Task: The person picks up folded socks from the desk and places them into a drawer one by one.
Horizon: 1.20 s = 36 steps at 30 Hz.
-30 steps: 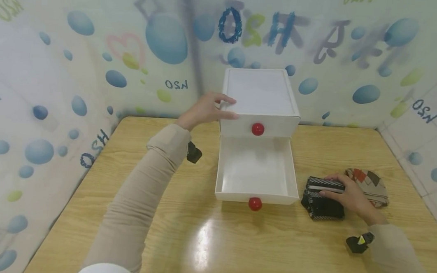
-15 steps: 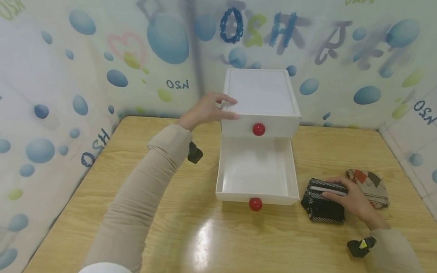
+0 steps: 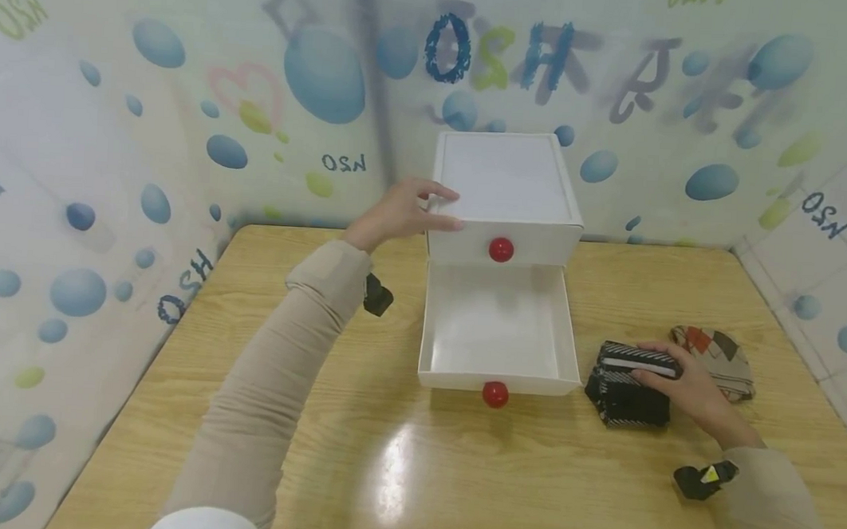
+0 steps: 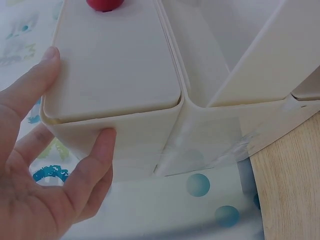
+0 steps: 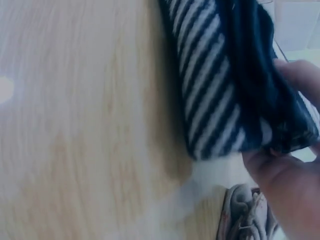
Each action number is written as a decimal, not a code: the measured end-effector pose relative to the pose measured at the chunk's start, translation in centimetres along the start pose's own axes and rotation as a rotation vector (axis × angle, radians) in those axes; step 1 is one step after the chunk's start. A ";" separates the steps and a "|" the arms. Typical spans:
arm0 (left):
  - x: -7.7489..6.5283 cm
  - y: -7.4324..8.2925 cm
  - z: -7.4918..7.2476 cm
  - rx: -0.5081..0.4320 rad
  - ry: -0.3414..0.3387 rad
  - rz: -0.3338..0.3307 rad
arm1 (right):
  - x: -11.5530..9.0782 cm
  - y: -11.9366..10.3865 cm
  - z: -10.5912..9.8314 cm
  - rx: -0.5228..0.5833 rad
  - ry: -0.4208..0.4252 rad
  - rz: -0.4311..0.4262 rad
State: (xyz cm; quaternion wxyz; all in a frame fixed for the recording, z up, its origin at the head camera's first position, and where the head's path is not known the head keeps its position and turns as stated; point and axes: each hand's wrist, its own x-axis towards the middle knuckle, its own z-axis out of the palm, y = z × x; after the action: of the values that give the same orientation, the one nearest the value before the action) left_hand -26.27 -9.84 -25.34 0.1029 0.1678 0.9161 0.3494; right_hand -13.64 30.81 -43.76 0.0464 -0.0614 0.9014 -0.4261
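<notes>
White and boxy, the drawer unit (image 3: 503, 177) stands on a wooden table (image 3: 313, 450), its lower drawer (image 3: 495, 324) pulled out beneath the upper one, each with a red knob (image 3: 501, 250). At the unit's near upper left corner, the left hand (image 3: 396, 211) rests with fingers spread and only slightly bent, touching it. To the unit's right, near the lower drawer, the right hand (image 3: 693, 390) pinches a folded black cloth (image 3: 632, 403) with striped edges; the wrist view is blurred, so whether it clears the tabletop is hard to tell. Farther right of the unit lies a patterned beige cloth (image 3: 730, 364).
</notes>
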 end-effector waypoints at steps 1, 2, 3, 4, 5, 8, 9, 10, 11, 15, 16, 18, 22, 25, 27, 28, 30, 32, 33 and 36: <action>0.0 0.0 0.0 0.001 0.000 0.001 | 0.0 -0.1 0.0 -0.003 0.009 0.005; 0.0 -0.1 0.0 0.003 0.000 0.003 | -0.1 -0.1 -0.1 0.003 0.015 0.013; 0.1 -0.1 0.0 0.001 0.001 0.006 | -0.1 -0.2 -0.1 0.011 0.017 0.016; 0.1 -0.2 0.0 0.003 0.001 0.008 | -0.2 -0.3 -0.2 0.023 0.019 0.024; 0.1 -0.2 0.0 0.006 0.001 0.009 | -0.3 -0.4 -0.2 0.034 0.017 0.030; 0.2 -0.3 0.0 0.009 0.004 0.009 | -0.4 -0.7 -0.4 0.062 0.013 0.029; 0.2 -0.3 0.0 0.009 0.004 0.007 | -0.4 -0.7 -0.4 0.056 0.014 0.024; 0.2 -0.3 -0.1 0.008 0.004 0.003 | -0.4 -0.8 -0.4 0.044 0.020 0.020; 0.2 -0.3 -0.1 0.007 0.002 0.000 | -0.4 -0.9 -0.4 0.034 0.022 0.011; 0.2 -0.2 -0.2 0.000 -0.001 -0.002 | -0.3 -1.2 -0.5 0.004 0.037 -0.016; 0.2 -0.2 -0.2 0.000 -0.002 -0.001 | -0.3 -1.3 -0.6 0.009 0.035 -0.017; 0.2 -0.2 -0.1 -0.002 -0.003 0.001 | -0.3 -1.6 -0.7 0.014 0.031 -0.013; 0.2 -0.3 -0.1 -0.011 -0.006 0.012 | -0.3 -2.5 -1.1 -0.009 0.040 -0.018; 0.1 -0.3 -0.1 -0.024 -0.004 0.014 | -0.2 -3.4 -1.5 0.019 0.048 -0.039; 0.1 -0.3 0.0 -0.030 -0.004 0.009 | -0.2 -4.0 -2.0 0.047 0.052 -0.051; 0.1 -0.4 0.0 -0.033 -0.003 0.006 | -0.2 -4.2 -2.2 0.069 0.051 -0.056; 0.1 -0.4 0.0 -0.034 -0.002 0.002 | -0.1 -4.8 -2.6 0.104 0.049 -0.067; 0.2 -0.5 0.1 -0.037 0.000 0.001 | -0.1 -5.4 -3.0 0.112 0.063 -0.094; 0.2 -0.5 0.1 -0.035 0.000 0.002 | 0.0 -5.7 -3.2 0.127 0.066 -0.103; 0.2 -0.5 0.1 -0.037 0.003 -0.001 | 0.2 -6.6 -3.7 0.170 0.062 -0.116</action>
State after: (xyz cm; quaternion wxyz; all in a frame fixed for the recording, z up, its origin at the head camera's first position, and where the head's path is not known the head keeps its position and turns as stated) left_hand -26.56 -10.05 -25.71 0.1048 0.1649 0.9097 0.3663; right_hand -13.91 29.48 -36.32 -0.0012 -0.0962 0.8579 -0.5048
